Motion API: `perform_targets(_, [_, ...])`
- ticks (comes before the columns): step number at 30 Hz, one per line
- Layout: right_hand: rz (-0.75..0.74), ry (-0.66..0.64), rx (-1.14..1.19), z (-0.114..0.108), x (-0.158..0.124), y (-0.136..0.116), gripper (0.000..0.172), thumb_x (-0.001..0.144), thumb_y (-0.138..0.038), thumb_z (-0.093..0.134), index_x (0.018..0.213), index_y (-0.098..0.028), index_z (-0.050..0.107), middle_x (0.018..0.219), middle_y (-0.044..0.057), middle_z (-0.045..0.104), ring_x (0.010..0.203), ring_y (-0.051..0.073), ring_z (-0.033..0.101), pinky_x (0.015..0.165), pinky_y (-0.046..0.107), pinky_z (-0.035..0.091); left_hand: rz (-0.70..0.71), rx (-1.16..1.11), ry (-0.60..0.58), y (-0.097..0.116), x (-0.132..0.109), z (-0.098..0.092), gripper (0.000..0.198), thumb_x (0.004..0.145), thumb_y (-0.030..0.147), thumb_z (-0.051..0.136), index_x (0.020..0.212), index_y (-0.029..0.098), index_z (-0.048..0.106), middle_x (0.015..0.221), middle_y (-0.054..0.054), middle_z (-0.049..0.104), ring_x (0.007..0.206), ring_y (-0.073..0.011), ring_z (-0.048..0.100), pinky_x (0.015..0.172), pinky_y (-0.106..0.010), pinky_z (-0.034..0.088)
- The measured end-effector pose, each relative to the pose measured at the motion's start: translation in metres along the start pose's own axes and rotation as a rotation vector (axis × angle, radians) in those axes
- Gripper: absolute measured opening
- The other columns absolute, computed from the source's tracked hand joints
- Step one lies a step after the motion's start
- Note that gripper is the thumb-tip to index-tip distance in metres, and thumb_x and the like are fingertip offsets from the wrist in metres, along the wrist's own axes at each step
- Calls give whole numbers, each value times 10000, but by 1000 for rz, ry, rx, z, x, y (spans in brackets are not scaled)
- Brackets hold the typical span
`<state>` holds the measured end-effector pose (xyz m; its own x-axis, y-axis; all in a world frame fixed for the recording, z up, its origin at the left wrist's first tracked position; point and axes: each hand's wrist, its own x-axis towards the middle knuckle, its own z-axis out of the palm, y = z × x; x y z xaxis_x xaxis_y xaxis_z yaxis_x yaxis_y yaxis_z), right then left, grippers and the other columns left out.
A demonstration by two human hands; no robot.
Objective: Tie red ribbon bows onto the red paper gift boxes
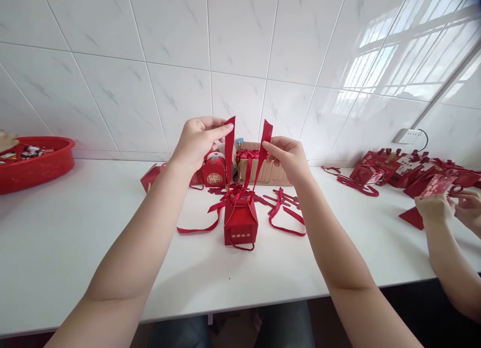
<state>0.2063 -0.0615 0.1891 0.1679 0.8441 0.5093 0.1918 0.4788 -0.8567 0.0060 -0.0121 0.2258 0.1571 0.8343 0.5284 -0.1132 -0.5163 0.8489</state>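
- White table (188,288), person's legs below its near edge.
- Small red box (240,227): upright on table, centre, between the forearms; pale lettering low on front, red cord handle (243,247) hanging at front.
- Loose ribbon (199,230) on table left of box; another ribbon piece (289,231), bent into a loop, right of it.
- Left hand (203,140): raised above the table, thumb and fingers pinching left ribbon strip (230,147) near its top.
- Right hand (287,155): also raised, pinching right ribbon strip (265,135) below its angled tip.
- Both strips run down toward box top, apart at the upper ends; exact attachment unclear.
- Far right: co-worker's hands (438,207) at a red package, contact details hard to make out.
- Behind box: flat red cut-outs (291,200), red handled box (215,170), cardboard carton (276,173) with red ribbon in it.
- Far left: red basin (56,160), small items inside.
- Right rear: row of red boxes (404,172).
- Back: white tiled wall (240,47), socket strip (408,136).
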Motion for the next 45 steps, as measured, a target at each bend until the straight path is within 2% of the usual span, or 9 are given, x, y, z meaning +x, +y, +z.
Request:
perform_targets(7, [-22, -27, 39, 5, 2, -12, 234, 702, -397, 718, 732, -169, 680, 647, -12, 628, 551, 67, 517, 517, 209, 414, -78, 48, -3, -1, -10, 0, 208, 628, 346, 787, 753, 197, 716, 712, -17, 666, 520, -98, 505, 428, -226, 351])
perform_targets(11, [-44, -28, 69, 6, 0, -16, 210, 691, -369, 734, 726, -168, 685, 647, -15, 623, 591, 78, 551, 539, 210, 432, -22, 49, 38, 1, -10, 1, 192, 638, 333, 777, 756, 194, 716, 777, -24, 693, 631, -120, 565, 522, -234, 408])
perform_targets(16, [-83, -32, 108, 7, 0, -16, 180, 712, -345, 730, 743, -172, 693, 627, -25, 613, 569, 70, 533, 548, 206, 445, 27, 67, 43, 7, -9, 5, 184, 652, 324, 762, 753, 178, 711, 838, -39, 702, 779, -149, 599, 628, -240, 432])
perform_targets(22, [-97, -47, 211, 10, 3, -16, 159, 712, -332, 732, 803, -206, 701, 625, -38, 617, 561, 76, 536, 544, 211, 452, 27, 64, 21, 7, -9, 9, 173, 665, 312, 765, 758, 176, 714, 835, -32, 697, 782, -146, 596, 648, -251, 425])
perform_targets(29, [-63, -38, 251, 17, 2, -19, 165, 734, -367, 715, 731, -202, 701, 622, -34, 612, 536, 65, 508, 495, 196, 424, 47, 33, 2, 6, -10, 17, 148, 687, 307, 752, 740, 174, 713, 804, -33, 706, 770, -144, 611, 680, -247, 471])
perform_targets(33, [-74, -18, 265, 22, 2, -19, 141, 745, -341, 705, 739, -201, 709, 615, -36, 625, 540, 68, 530, 511, 195, 448, 47, 18, -2, 9, -10, 21, 128, 698, 286, 748, 736, 170, 708, 796, -33, 709, 767, -142, 628, 717, -252, 495])
perform_targets(38, [-85, -47, 293, 24, 2, -18, 143, 766, -337, 689, 790, -198, 715, 702, -13, 683, 596, 93, 591, 551, 215, 498, 23, 6, -26, 12, -11, 23, 112, 708, 270, 743, 737, 169, 702, 769, -27, 703, 740, -145, 638, 737, -271, 511])
perform_targets(45, [-101, -46, 173, 23, -1, -22, 159, 812, -363, 646, 800, -206, 668, 738, 4, 698, 712, 147, 661, 606, 251, 540, 73, 28, -20, 12, -10, 25, 72, 722, 238, 733, 733, 173, 702, 785, -23, 707, 780, -148, 647, 766, -279, 517])
